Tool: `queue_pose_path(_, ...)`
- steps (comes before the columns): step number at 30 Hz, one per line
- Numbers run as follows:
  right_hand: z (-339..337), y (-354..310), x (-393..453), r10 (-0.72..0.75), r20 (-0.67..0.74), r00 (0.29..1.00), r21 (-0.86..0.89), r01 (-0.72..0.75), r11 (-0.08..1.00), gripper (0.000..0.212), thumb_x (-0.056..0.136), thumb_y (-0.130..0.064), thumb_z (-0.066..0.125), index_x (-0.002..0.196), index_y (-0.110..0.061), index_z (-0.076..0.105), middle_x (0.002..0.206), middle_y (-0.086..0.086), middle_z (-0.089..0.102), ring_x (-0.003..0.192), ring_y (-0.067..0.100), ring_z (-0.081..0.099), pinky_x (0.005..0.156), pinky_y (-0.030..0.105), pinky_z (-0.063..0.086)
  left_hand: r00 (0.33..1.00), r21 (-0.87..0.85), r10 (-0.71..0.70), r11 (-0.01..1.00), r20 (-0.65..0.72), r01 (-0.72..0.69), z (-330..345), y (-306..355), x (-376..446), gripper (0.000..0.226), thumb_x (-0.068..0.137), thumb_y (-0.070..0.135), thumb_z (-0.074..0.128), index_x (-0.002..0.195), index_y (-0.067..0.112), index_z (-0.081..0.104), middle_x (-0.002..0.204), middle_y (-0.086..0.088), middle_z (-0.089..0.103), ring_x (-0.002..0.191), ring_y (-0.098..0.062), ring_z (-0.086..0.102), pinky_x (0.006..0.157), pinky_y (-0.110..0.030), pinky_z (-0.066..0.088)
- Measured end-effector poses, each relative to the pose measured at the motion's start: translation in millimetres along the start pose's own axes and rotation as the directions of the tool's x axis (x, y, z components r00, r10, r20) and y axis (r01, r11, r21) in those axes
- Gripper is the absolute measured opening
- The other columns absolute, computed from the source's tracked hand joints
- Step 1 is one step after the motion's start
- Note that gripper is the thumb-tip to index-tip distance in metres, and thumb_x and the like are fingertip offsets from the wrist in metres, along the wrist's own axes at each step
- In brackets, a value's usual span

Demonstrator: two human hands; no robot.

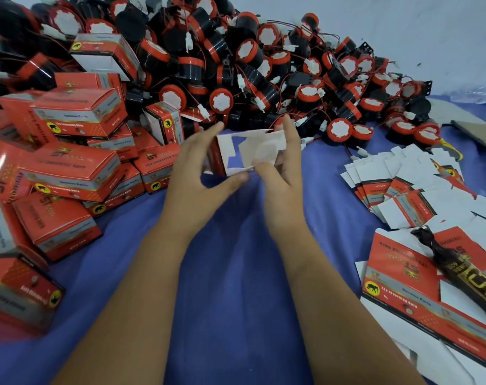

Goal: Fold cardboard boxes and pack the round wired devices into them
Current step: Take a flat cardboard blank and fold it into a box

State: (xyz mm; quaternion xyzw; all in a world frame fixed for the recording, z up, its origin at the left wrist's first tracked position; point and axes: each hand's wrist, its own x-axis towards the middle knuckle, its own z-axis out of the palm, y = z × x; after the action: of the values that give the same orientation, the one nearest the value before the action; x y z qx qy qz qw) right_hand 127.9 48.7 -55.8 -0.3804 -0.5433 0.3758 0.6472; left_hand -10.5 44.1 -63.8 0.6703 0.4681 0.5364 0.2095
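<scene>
While my left hand point(197, 165) and right hand point(278, 173) both pinch the half-folded box point(253, 154) above the cloth point(236, 273), I judge its long axis left-right, open end facing me, devices point(264, 65) heaped just beyond.

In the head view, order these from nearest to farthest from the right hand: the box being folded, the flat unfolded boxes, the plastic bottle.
1. box being folded: held at the right hand, between both hands.
2. flat unfolded boxes: spread on the blue cloth to its right.
3. plastic bottle: far right, by the wall.
</scene>
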Motion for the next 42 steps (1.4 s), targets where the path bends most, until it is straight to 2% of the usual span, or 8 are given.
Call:
queue_pose_path(2,4,-1,-2,-0.026,0.012,1.0,0.005,0.026,1.0,0.079,0.082,-0.01,0.051,0.151,-0.037,0.023,0.15,0.009,0.039,0.139,0.029,0.036,0.112,0.05,0.037,1.0,0.026,0.008,1.0,-0.011,-0.008,1,0,0,0.063,0.089,0.038,0.071,0.143,0.041,0.04,0.143,0.015,0.041,0.135,-0.001,0.037,0.109,-0.035,0.042)
queue_pose_path(5,4,0,-3,-0.022,-0.003,1.0,0.087,0.023,0.996,0.076,0.087,-0.01,0.054,0.152,-0.033,0.023,0.144,-0.011,0.045,0.129,0.004,0.048,0.104,0.028,0.046,0.997,-0.134,-0.041,0.991,-0.067,0.032,3,3,1,0.05,0.091,0.039,0.065,0.135,0.042,0.042,0.142,0.015,0.044,0.133,0.001,0.042,0.104,-0.028,0.045)
queue_pose_path(9,0,0,4,0.059,0.053,0.997,0.132,-0.066,0.989,0.041,0.095,-0.006,0.055,0.135,-0.012,0.053,0.131,-0.006,0.06,0.113,-0.008,0.057,0.087,0.01,0.046,0.987,-0.394,-0.142,0.913,-0.07,0.104,4,6,2,0.039,0.097,0.034,0.054,0.135,0.031,0.05,0.131,0.014,0.06,0.124,-0.005,0.055,0.104,-0.032,0.048)
queue_pose_path(14,2,-1,3,0.069,0.207,0.976,0.122,-0.096,0.988,0.033,0.097,-0.017,0.053,0.13,-0.016,0.055,0.117,-0.016,0.065,0.107,-0.008,0.059,0.084,0.007,0.045,0.967,-0.467,-0.227,0.871,-0.112,0.15,1,2,3,0.034,0.101,0.047,0.04,0.133,0.045,0.053,0.129,0.018,0.063,0.122,-0.004,0.058,0.103,-0.037,0.051)
queue_pose_path(19,8,-2,0,0.126,0.204,0.971,0.072,-0.143,0.987,0.054,0.086,-0.029,0.065,0.137,-0.022,0.05,0.131,-0.003,0.061,0.114,0.003,0.059,0.089,0.017,0.049,0.972,-0.578,-0.233,0.799,-0.04,0.167,3,1,5,0.045,0.107,0.042,0.027,0.142,0.026,0.05,0.131,0.004,0.066,0.123,-0.012,0.06,0.1,-0.026,0.05)
queue_pose_path(28,11,4,1,0.145,0.148,0.978,0.047,-0.153,0.987,0.018,0.095,-0.018,0.062,0.11,-0.027,0.058,0.103,-0.015,0.067,0.092,-0.004,0.064,0.073,0.013,0.05,0.957,-0.697,-0.288,0.68,0.029,0.226,7,8,5,0.043,0.101,0.043,0.03,0.126,0.024,0.059,0.113,0.004,0.073,0.109,-0.012,0.067,0.085,-0.023,0.053)
queue_pose_path(36,13,9,4,0.164,0.097,0.982,0.001,-0.165,0.986,0.027,0.096,-0.013,0.057,0.105,-0.038,0.052,0.113,-0.007,0.063,0.09,-0.007,0.061,0.072,0.011,0.048,0.952,-0.766,-0.292,0.592,0.088,0.252,9,6,7,0.067,0.101,0.06,0.01,0.133,0.027,0.059,0.136,0.001,0.062,0.129,-0.015,0.055,0.109,-0.032,0.04)
queue_pose_path(42,15,11,4,0.183,0.1,0.978,-0.027,-0.182,0.983,0.027,0.096,-0.01,0.055,0.12,-0.022,0.055,0.122,0.004,0.062,0.111,0.016,0.061,0.088,0.029,0.053,0.963,-0.49,-0.266,0.846,-0.048,0.21,17,9,5,0.031,0.105,0.019,0.041,0.115,0.042,0.059,0.118,0.015,0.064,0.103,0.004,0.062,0.081,-0.015,0.049)
